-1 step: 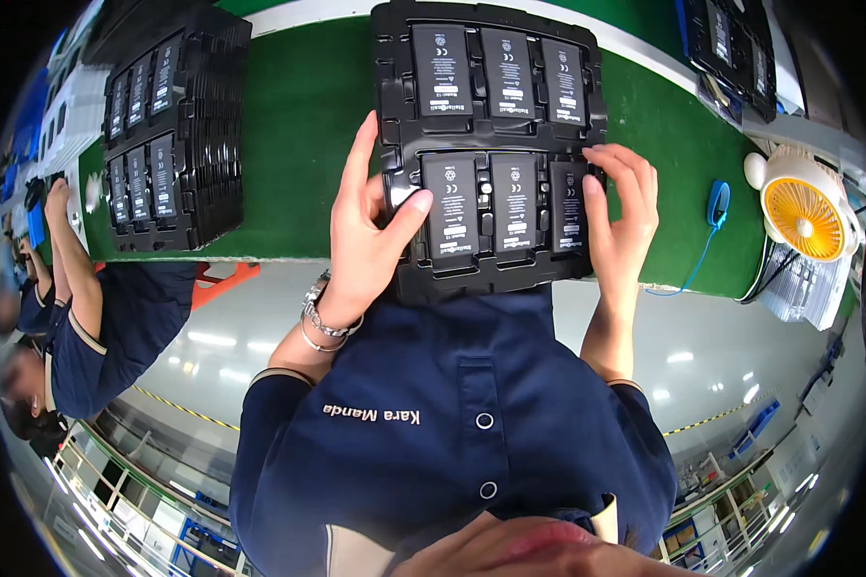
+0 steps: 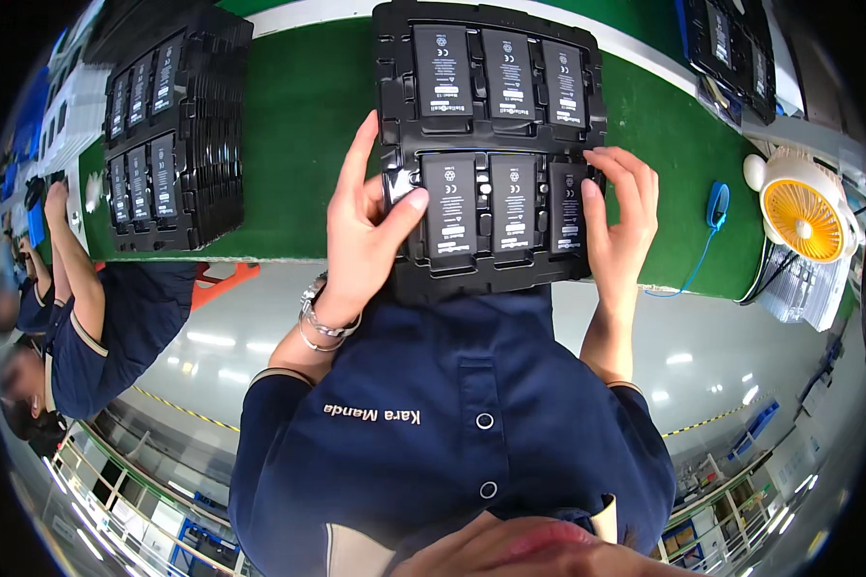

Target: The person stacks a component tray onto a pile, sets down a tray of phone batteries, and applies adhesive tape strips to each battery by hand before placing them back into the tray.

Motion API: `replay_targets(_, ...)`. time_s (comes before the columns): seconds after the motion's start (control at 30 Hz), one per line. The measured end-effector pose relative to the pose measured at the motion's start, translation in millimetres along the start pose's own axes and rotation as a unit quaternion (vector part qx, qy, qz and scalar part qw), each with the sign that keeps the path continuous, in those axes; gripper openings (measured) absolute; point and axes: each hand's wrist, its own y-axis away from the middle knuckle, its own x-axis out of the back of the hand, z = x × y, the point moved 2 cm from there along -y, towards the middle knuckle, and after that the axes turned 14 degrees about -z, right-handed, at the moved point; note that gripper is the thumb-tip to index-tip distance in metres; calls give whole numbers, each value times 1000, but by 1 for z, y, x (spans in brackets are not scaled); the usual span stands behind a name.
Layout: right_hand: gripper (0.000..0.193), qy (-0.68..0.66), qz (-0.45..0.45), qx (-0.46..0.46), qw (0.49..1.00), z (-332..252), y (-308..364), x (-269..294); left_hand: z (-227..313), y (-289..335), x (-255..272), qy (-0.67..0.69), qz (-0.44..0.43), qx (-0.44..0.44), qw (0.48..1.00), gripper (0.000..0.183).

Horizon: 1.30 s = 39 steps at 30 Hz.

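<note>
A black plastic tray (image 2: 491, 137) lies in front of me, with flat black batteries (image 2: 513, 202) set in two rows in its pockets. My left hand (image 2: 370, 221) holds the tray's left side. Its thumb rests on top by the lower-left battery, and the index finger stretches along the edge. At the opposite side my right hand (image 2: 621, 207) grips the rim, thumb beside the lower-right battery and fingers curled over the edge. Parts of the fingers under the rim are hidden.
A tall stack of similar battery trays (image 2: 223, 144) stands on the green table (image 2: 303, 125) to the left. More trays (image 2: 726, 48) lie far right. Nearer right are a white fan with a yellow grille (image 2: 802, 219) and a blue coiled cord (image 2: 718, 204). Another person (image 2: 87, 298) works at left.
</note>
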Motion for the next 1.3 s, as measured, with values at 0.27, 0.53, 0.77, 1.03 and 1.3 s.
replay_targets(0.27,30,-85,70,6,994,-16,-4,24,0,-7,18,191,18,21,981,69)
replay_targets(0.53,26,-171,245,57,953,-40,-11,39,23,6,55,249,73,-10,966,69)
replay_targets(0.77,22,-179,163,21,970,-38,-15,23,56,37,160,-21,149,-104,983,68)
replay_targets(1.03,17,-163,72,12,984,-44,-35,12,80,82,294,38,181,-62,981,60)
replay_targets(1.3,19,-47,-49,131,989,-72,-65,1,80,71,361,-264,187,29,946,45)
